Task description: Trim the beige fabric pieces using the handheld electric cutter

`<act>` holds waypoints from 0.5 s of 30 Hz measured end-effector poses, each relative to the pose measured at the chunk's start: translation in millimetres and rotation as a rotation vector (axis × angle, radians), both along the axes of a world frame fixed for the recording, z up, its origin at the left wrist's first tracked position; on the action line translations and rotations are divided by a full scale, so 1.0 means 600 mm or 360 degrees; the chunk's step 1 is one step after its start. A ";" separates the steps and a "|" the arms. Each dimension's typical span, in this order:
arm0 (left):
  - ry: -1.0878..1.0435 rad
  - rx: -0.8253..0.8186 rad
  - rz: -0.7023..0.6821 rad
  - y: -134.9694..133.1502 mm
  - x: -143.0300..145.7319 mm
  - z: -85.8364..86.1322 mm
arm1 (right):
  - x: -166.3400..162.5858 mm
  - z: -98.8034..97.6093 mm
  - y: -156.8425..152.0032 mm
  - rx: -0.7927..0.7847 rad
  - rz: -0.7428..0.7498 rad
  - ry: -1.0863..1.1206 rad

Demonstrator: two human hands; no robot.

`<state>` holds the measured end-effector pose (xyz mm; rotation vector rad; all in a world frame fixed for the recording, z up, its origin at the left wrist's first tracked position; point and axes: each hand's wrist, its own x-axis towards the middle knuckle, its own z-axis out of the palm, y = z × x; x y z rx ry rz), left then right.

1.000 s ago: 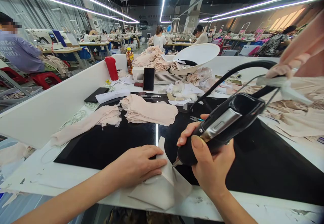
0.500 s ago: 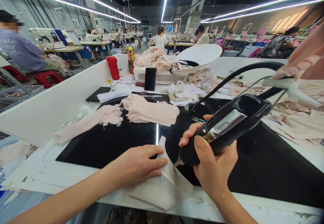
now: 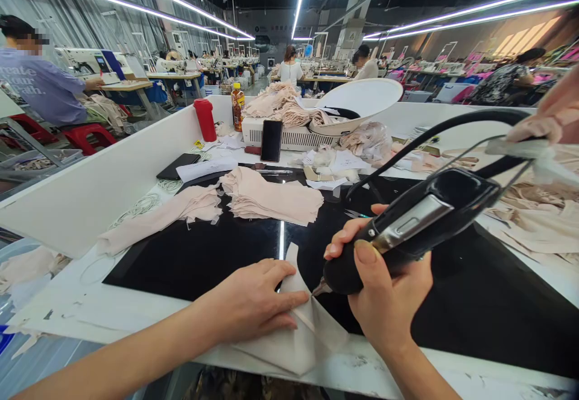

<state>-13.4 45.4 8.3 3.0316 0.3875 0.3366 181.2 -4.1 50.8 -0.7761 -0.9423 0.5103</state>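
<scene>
My left hand [image 3: 253, 303] lies with its fingers stretched out on a pale beige fabric piece [image 3: 294, 342] at the near edge of the black board [image 3: 217, 264]. In my right hand [image 3: 384, 294] is a black corded hand tool [image 3: 407, 225] with a silver panel on its side. My fingers and thumb wrap round its rounded lower end. Its pointed metal tip [image 3: 321, 288] meets the fabric's right edge, close beside my left index fingertip. Part of the fabric is folded over, and its near end hangs past the table edge.
Stacked pink fabric pieces [image 3: 275, 198] lie beyond my hands, with scissors [image 3: 355, 213] to their right. A phone [image 3: 271, 140] leans on a white vented box [image 3: 298, 139]. A black cable [image 3: 429, 125] arches from the tool. More cut fabric [image 3: 538, 219] is piled at right.
My left index finger has slid right across the fabric, closer to the tool's tip. My right hand and the tool have shifted slightly right; the whole view has drifted a little too.
</scene>
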 end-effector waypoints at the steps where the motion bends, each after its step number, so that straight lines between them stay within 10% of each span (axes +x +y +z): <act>1: -0.0009 0.0000 0.0001 0.000 0.000 -0.001 | 0.000 0.001 0.002 0.0013 -0.0017 0.0006; 15: -0.0124 -0.0021 -0.0012 -0.002 0.004 -0.008 | -0.010 0.002 0.020 0.0003 -0.0030 0.0027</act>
